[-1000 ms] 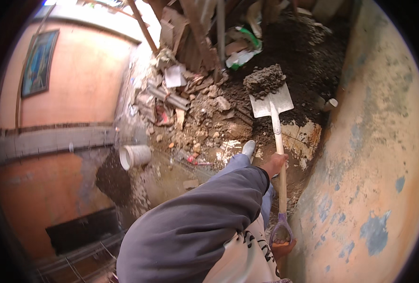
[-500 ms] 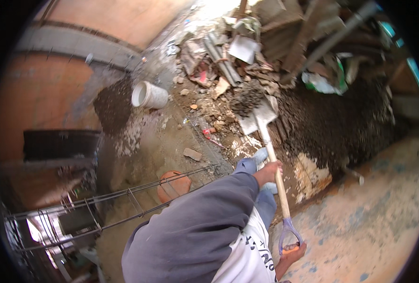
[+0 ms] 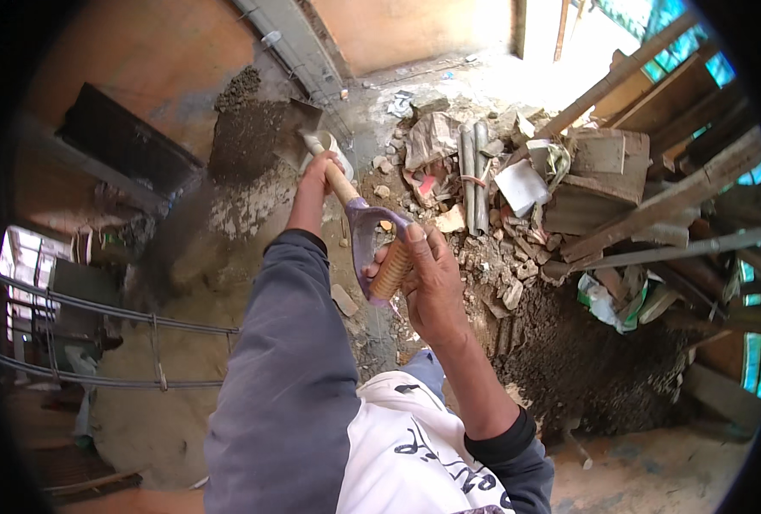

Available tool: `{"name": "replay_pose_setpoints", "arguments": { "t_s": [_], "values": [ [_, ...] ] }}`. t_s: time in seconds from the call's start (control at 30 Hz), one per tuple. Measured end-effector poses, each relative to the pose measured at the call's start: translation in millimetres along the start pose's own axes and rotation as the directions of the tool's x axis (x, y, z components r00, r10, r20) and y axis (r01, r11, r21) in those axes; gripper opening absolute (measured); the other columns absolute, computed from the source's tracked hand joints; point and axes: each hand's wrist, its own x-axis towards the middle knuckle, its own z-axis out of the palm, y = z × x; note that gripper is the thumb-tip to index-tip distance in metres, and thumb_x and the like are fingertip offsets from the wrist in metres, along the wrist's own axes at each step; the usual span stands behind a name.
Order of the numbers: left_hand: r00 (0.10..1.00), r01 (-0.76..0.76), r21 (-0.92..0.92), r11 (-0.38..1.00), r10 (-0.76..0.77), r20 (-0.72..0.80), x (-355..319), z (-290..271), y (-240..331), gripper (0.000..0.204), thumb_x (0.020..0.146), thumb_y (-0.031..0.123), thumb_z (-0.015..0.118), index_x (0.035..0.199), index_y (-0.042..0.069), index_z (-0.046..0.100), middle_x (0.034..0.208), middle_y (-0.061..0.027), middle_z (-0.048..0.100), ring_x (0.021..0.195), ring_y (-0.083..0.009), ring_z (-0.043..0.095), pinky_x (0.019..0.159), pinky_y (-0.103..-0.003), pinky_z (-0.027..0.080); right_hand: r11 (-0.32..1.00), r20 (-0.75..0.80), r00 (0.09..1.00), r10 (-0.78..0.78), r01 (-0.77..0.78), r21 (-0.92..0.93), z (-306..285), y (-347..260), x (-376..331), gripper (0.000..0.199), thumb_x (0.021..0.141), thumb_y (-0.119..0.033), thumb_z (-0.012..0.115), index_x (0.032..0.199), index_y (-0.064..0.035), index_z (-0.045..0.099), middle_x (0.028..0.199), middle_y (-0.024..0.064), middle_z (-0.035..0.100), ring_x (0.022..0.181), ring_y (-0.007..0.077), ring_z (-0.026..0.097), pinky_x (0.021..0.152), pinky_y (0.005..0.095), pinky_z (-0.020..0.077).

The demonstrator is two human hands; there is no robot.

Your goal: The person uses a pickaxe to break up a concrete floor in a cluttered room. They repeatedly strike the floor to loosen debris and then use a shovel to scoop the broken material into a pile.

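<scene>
I hold a shovel (image 3: 343, 185) with a wooden shaft and a purple D-shaped handle. Wrapped round the shaft close to the blade is my left hand (image 3: 319, 171), with the arm stretched out. My right hand (image 3: 432, 287) grips the ribbed orange crossbar of the handle near my body. The grey blade (image 3: 301, 120) points away to the far left, at the edge of a dark heap of wet-looking sand or mortar (image 3: 245, 141) by the wall. A white bucket (image 3: 344, 154) stands just right of the blade, partly hidden by my left hand and the shaft.
Rubble (image 3: 509, 278), grey pipes (image 3: 474, 176) and wooden beams (image 3: 689, 210) pile up at right. A larger dark heap (image 3: 586, 360) lies below them. A rebar cage (image 3: 153, 343) crosses the left side. A loose brick (image 3: 343, 300) lies on the floor.
The shovel has swung from the right-hand heap over to the far left by the wall. Its blade carried dark material before; no load is visible on it now. Both hands keep their grip.
</scene>
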Motion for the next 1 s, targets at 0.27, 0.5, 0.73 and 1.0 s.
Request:
{"name": "replay_pose_setpoints", "arguments": {
  "t_s": [0.27,0.5,0.73,1.0],
  "values": [
    [0.872,0.22,-0.25,0.943,-0.305,-0.383,-68,-43,-303,0.016,0.087,0.02,0.062,0.077,0.008,0.056,0.06,-0.008,0.054,0.049,-0.0247,0.054,0.047,-0.044,0.05,0.954,-0.218,0.954,0.207,-0.148,0.262,-131,42,-122,0.035,0.098,-0.04,0.056,0.11,-0.0082,0.047,0.078,0.0083,0.062,0.065,0.0227,0.066,0.059,0.0394,0.0606],
    [0.716,0.618,0.026,0.786,-0.549,-0.431,-171,26,-476,0.025,0.088,0.021,0.063,0.098,0.0,0.057,0.073,-0.0133,0.061,0.058,-0.0281,0.062,0.054,-0.043,0.053,0.886,-0.453,0.867,0.205,0.033,0.463,-173,51,-238,0.042,0.094,-0.048,0.058,0.117,-0.014,0.055,0.081,0.0077,0.065,0.07,0.0254,0.066,0.063,0.0455,0.0571],
    [0.708,0.705,0.112,0.7,-0.687,-0.164,-165,58,-471,0.019,0.087,0.022,0.056,0.089,0.003,0.056,0.069,-0.0129,0.058,0.059,-0.0278,0.058,0.055,-0.044,0.049,0.942,-0.546,0.838,0.024,0.164,0.293,-132,50,-233,0.041,0.095,-0.044,0.059,0.114,-0.0077,0.054,0.092,0.0129,0.065,0.08,0.027,0.066,0.071,0.0435,0.0569],
    [0.424,0.84,0.315,0.442,-0.897,0.126,-153,105,-405,0.016,0.087,0.021,0.055,0.077,0.01,0.048,0.057,-0.0058,0.047,0.048,-0.022,0.051,0.042,-0.036,0.046,0.991,-0.916,0.39,-0.095,0.124,-0.05,-199,79,-304,0.035,0.098,-0.037,0.058,0.095,-0.0028,0.056,0.084,0.0106,0.065,0.072,0.0174,0.065,0.064,0.0325,0.0566]
  ]
}}
